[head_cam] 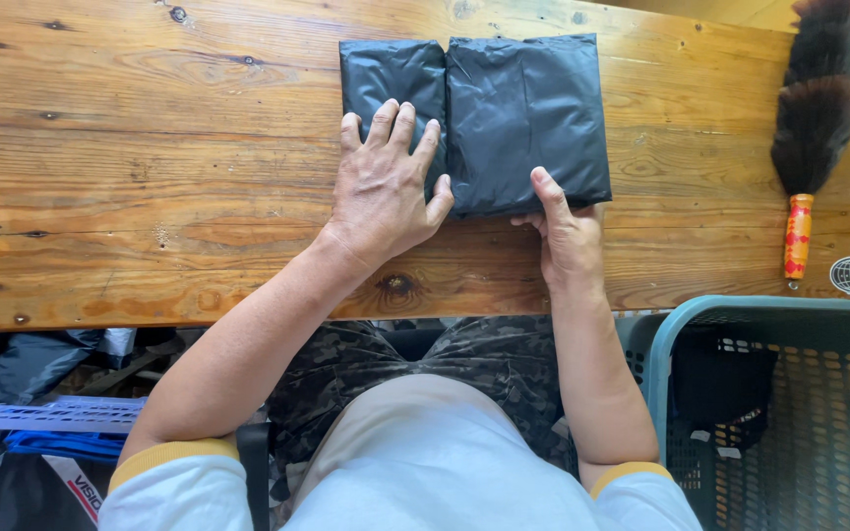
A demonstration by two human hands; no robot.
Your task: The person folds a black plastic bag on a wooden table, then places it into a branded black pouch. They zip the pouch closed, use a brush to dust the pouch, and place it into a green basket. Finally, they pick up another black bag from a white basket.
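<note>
Hands frame a folded black plastic bag (504, 118) that lies flat on the wooden tabletop (150, 147), towards its far edge and just ahead of my body. From my remote seat I read the left hand (386, 187) as a weight: its fingers are spread and the palm is laid flat across the narrower left flap of the bag, which I judge keeps the slippery film from springing open along the fold. The right hand (568, 231) sits at the near right corner of the bag; its thumb lies on top of the plastic and the other fingers seem tucked under the edge, so it pinches that corner, though I cannot see the underside clearly. A crease runs front to back between the two flaps, and the wider right flap looks smooth and squared.

Off to the right, well apart from the bag, a dark feather duster (814, 108) with an orange handle lies on the tabletop. Below it, beside my right arm, stands a teal plastic basket (681, 324) with something dark inside. More dark plastic lies heaped on the floor to my left.
</note>
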